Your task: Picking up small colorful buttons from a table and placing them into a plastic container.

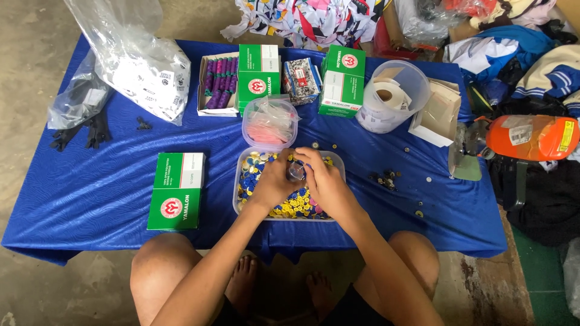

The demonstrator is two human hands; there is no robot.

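Left hand (273,181) and right hand (320,178) pinch our small clear bag (296,171) over the button tray (241,181), near the table's (90,181) front edge, so spills land inside.

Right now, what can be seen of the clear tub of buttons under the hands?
The clear plastic tub is shallow, rectangular with rounded corners, lidless and upright on the blue cloth at the near edge. It holds mostly yellow and blue buttons. The left hand and right hand hover over it, pinching something small.

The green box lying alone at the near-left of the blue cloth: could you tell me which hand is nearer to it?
Left. The left hand sits over the tub of buttons, just right of the green box; the right hand is farther right.
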